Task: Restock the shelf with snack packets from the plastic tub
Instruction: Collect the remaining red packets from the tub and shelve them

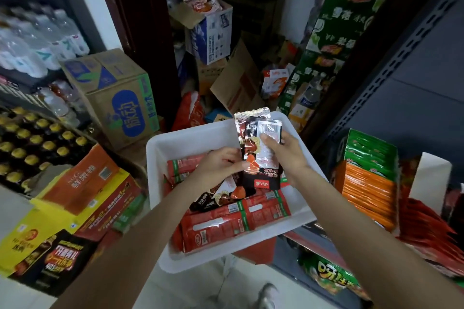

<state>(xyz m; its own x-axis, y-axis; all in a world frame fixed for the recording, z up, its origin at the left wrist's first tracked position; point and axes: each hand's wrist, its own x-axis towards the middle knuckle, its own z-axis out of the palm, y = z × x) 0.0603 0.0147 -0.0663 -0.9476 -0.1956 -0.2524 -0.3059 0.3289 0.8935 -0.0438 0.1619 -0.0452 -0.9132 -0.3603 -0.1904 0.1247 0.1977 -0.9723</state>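
Both bare forearms reach forward from the near edge, converging toward the middle of the scene. The left hand (221, 164) is seen from the back, knuckles up, its fingers curled and its fingertips pinching the lower left edge of a bunch of dark snack packets (258, 148). The right hand (286, 152) sits just to the right and slightly farther off, wrist bent, thumb pressed on the front of the same bunch with the fingers wrapped behind it.
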